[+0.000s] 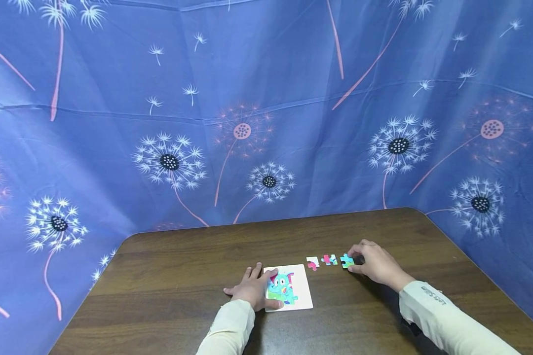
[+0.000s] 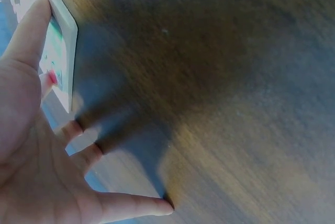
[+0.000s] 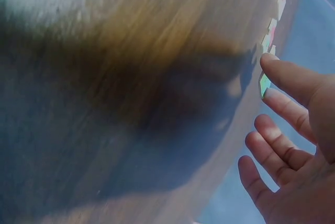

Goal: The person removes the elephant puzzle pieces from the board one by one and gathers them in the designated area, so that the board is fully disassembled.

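A white puzzle board [image 1: 303, 295] with a partly assembled cartoon picture [image 1: 284, 287] lies flat on the table. My left hand [image 1: 248, 292] spreads over its left side, thumb and index finger resting on it. The left wrist view has that hand [image 2: 47, 166] with its thumb on the edge of the board [image 2: 68, 35] and other fingertips on the wood. Right of the board, my right hand [image 1: 376, 262] pinches a blue-green puzzle piece [image 1: 346, 261] between thumb and index finger. In the right wrist view the hand [image 3: 298, 140] partly hides this piece [image 3: 264, 84].
Two loose pieces, one white and pink [image 1: 312, 263] and one red, white and blue [image 1: 329, 259], lie between the board and my right hand. A blue dandelion-patterned cloth [image 1: 302, 148] hangs behind the brown wooden table [image 1: 182, 286].
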Motion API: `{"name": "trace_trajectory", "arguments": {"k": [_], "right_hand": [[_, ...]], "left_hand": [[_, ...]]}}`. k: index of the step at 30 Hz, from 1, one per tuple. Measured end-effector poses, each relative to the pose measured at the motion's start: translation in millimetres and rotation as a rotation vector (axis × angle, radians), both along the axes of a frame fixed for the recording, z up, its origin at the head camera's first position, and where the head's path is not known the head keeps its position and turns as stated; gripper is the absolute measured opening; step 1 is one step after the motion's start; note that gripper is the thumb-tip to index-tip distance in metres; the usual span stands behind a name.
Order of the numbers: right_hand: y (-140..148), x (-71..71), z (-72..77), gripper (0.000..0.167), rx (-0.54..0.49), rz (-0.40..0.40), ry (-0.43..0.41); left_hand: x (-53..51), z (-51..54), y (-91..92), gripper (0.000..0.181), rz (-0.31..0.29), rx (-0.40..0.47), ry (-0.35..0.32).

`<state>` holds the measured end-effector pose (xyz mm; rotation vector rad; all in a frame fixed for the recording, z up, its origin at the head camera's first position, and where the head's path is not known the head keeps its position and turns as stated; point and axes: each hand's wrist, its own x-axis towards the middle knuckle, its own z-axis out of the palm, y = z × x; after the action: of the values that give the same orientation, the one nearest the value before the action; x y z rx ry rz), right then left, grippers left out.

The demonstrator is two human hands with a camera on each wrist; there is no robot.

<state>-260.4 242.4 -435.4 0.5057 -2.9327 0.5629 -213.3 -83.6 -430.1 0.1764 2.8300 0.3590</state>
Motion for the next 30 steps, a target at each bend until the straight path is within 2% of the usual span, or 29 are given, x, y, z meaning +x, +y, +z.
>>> {"name": "trace_trajectory", "arguments": {"k": [13, 30], "right_hand": [[4.8, -14.2, -1.4, 0.027, 0.019, -0.013, 0.018], [4.7, -20.4, 1.9, 0.027, 0.052, -0.021, -0.054]], "left_hand": [[-2.9, -5.0, -0.3, 0.084, 0.005, 0.005, 0.000], [-5.2, -6.1, 0.0, 0.085, 0.021, -0.003, -0.013]]}}
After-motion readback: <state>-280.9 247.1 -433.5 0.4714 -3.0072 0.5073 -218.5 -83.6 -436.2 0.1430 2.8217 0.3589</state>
